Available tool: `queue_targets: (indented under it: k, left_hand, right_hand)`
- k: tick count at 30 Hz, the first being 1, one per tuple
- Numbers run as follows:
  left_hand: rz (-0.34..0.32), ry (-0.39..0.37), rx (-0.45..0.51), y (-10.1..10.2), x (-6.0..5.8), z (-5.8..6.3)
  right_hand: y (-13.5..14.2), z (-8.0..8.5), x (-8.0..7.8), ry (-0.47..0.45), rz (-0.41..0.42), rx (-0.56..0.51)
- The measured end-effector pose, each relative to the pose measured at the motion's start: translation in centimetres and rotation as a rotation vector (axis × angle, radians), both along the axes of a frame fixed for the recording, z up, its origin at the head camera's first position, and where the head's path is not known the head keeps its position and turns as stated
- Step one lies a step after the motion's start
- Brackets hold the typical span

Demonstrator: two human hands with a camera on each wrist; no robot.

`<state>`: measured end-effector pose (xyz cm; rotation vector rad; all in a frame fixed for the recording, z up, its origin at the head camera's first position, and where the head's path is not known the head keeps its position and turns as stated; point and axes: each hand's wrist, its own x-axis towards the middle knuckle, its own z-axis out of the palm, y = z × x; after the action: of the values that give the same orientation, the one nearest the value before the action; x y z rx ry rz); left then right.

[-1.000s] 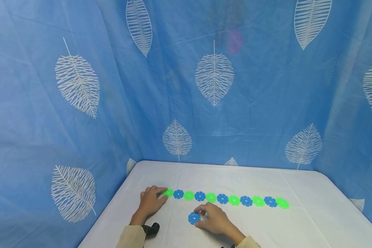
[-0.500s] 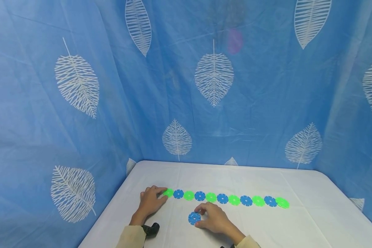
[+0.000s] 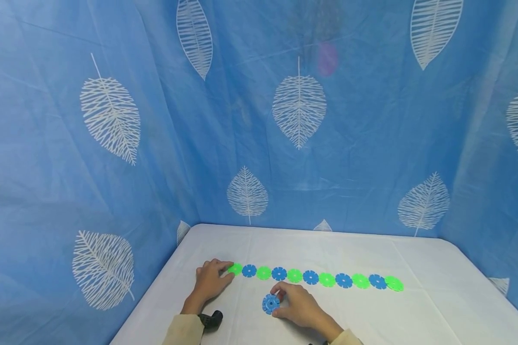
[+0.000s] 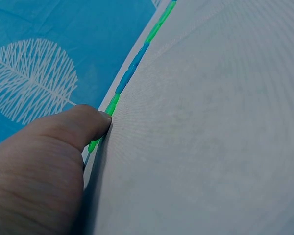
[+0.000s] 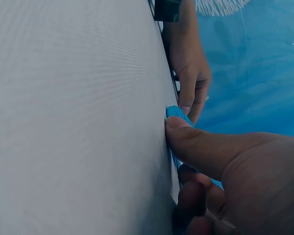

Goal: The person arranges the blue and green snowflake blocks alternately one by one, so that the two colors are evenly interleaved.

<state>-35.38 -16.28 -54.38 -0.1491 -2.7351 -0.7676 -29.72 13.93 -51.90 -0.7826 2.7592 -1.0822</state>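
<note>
My right hand (image 3: 300, 305) pinches a blue notched plastic disc (image 3: 271, 304) between thumb and fingers, close to the table in front of a row of discs. In the right wrist view the thumb lies on the rim of the blue disc (image 5: 178, 113). At the row's left end, my left hand (image 3: 210, 279) holds a green notched disc (image 3: 235, 269) between thumb and index finger. The row alternates green and blue, and the blue disc (image 3: 249, 270) beside the held green one lies flat. In the left wrist view the left thumb covers part of the row's end.
The row runs right to a green disc (image 3: 394, 283) at its far end, which seems to overlap its blue neighbour (image 3: 377, 281). All lie on a white-covered table (image 3: 423, 311). A blue leaf-patterned curtain (image 3: 354, 158) stands behind and at both sides.
The blue disc in the right hand looks lighter, with a ring pattern now showing on its face, and the right fingers have shifted slightly. The left hand and the row stay put.
</note>
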Motion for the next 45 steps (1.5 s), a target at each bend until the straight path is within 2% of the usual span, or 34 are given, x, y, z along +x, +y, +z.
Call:
queue_targets:
  k: [15,25,34,45]
  left_hand:
    - [-0.007,0.017,0.007,0.1,0.0,-0.2]
    - [-0.002,0.01,-0.004,0.0,0.0,-0.2]
    - [-0.009,-0.006,-0.008,-0.1,0.0,0.1]
    - [-0.005,-0.001,-0.002,-0.1,0.0,0.0]
  right_hand:
    - [0.8,-0.3,-0.5,-0.062,0.087,-0.11]
    - [1.2,-0.1,-0.8,-0.141,0.097,-0.214]
    - [2.2,1.3,-1.2,-0.183,0.094,-0.293]
    - [4.9,4.9,-0.9,-0.219,0.007,-0.4]
